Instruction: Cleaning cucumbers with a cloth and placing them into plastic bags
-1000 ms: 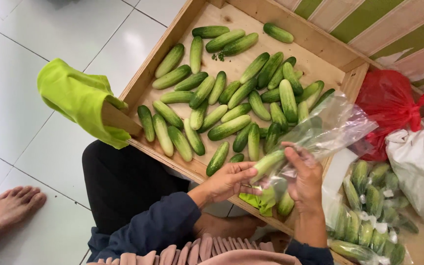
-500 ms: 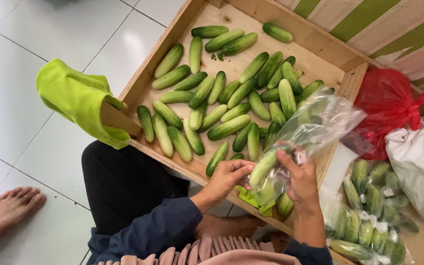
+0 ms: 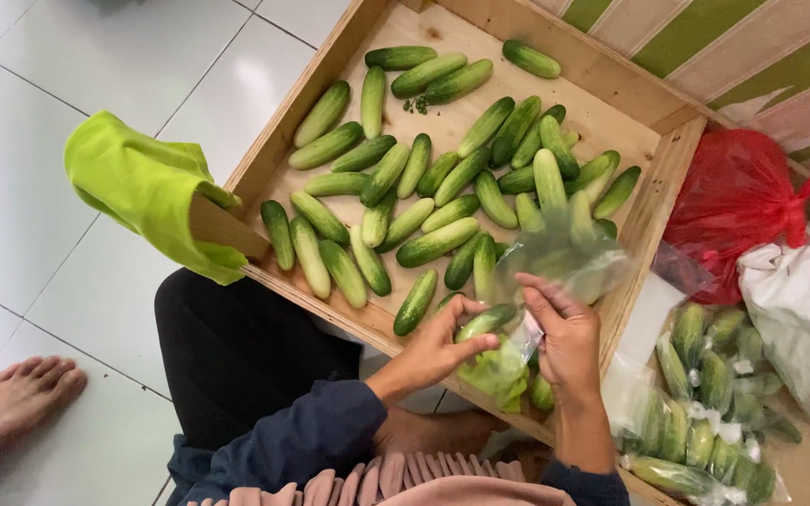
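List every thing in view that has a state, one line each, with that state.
Left hand: gripping a cucumber at the bag's mouth.
Right hand: pinching the clear plastic bag, held open.
Wooden tray: holds loose cucumbers lying flat.
Red bag: tied shut.
Packed bags: filled with cucumbers.
Green cloth: draped over the tray's corner.

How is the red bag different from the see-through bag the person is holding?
The red bag is opaque, so its contents are hidden; the clear bag shows the cucumbers behind it. The red bag sits beside the wooden tray, touched by nobody; the clear bag is held by the right hand while the left hand puts a cucumber at it. Both are thin plastic.
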